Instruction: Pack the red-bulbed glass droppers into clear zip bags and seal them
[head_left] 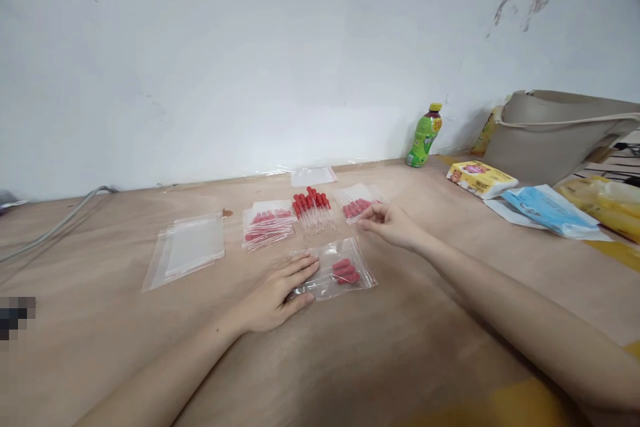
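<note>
Lying flat, the left hand (274, 293) half-hides a clear bag (324, 275); whether the right hand (393, 225) grips is unclear.

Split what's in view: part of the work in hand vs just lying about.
Likely in the work:
clear bag under the left hand
bag of red pieces by the right hand
red-topped pieces
stack of filled bags
flat clear bags

Likely just lying about:
green bottle
yellow packet
blue packet
grey cable

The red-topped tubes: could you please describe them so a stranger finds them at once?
On the brown surface, look beyond the left hand. There, red-topped tubes lie loose with thin clear stems, unlike the bagged red pieces either side.
</note>
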### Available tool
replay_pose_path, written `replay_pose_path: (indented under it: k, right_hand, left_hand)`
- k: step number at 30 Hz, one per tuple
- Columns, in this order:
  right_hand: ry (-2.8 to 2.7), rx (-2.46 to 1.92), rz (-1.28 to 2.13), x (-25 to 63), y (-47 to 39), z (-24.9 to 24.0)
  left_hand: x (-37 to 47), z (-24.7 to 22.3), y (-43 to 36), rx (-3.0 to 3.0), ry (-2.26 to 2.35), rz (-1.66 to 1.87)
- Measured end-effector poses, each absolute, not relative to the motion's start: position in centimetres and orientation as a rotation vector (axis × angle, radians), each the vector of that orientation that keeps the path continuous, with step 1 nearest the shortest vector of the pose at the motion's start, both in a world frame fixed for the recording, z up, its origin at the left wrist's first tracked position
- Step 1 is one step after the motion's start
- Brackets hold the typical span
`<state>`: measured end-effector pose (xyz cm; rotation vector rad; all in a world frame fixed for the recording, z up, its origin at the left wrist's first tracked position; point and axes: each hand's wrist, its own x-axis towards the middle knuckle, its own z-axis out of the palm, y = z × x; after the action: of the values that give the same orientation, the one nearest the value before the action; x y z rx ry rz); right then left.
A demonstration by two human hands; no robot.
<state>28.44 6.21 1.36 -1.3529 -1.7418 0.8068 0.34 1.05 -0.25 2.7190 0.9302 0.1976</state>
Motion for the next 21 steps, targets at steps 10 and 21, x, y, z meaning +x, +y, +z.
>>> replay_pose_path:
  k: [10, 21]
  right_hand:
    - [-1.889, -1.921, 0.531, 21.7, 14.4, 2.4]
    - [-1.901, -1.868, 0.635, 21.2, 14.7, 3.0]
  left_hand:
    - [0.3, -0.1, 1.1, 2.741, 0.938, 0.174]
    - [0.2, -0.1, 1.1, 2.763, 0.933, 0.137]
